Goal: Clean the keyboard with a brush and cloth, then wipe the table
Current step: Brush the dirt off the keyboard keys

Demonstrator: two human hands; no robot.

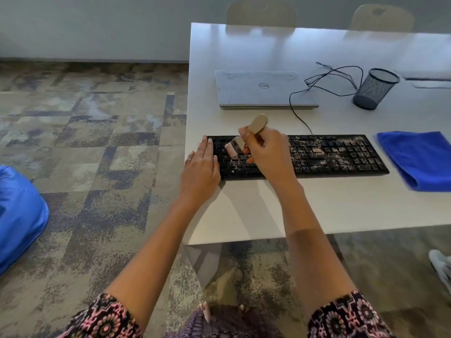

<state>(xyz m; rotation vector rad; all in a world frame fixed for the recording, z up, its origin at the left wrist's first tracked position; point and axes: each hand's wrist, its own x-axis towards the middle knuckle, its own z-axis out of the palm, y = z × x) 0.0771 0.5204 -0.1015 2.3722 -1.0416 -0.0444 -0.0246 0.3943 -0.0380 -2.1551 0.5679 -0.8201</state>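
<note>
The right hand (268,154) is curled round the tan handle of the brush (256,124), with the bristles on the left keys of the crumb-strewn keyboard (341,154). The left hand (200,172) lies flat on its left end, fingers straight. The brush looks light, with a stiff handle that suits gripping. The limp blue cloth (419,159) lies just right of the keyboard on the counter (268,211). Nothing shows inside the mesh cup (373,90).

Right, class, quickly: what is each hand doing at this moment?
Left hand: open, straight fingers resting on the left end of the keyboard.
Right hand: holding the brush by its handle, bristles down at the keys.
</note>
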